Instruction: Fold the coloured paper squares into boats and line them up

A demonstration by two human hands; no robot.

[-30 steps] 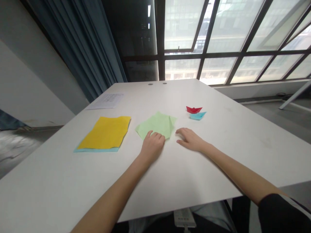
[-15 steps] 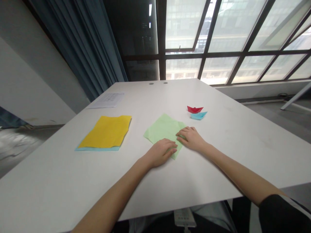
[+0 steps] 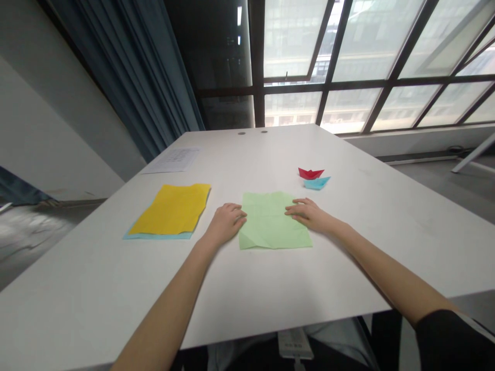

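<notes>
Since we turned it, our green paper point(image 3: 272, 226) lies straight: left hand point(image 3: 226, 221) nine o'clock, right hand point(image 3: 310, 215) three, fingers apart.

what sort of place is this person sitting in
Probably an office or meeting room, though a classroom is possible: there is a broad white table, a row of dark-framed windows and a long blue curtain.
</notes>
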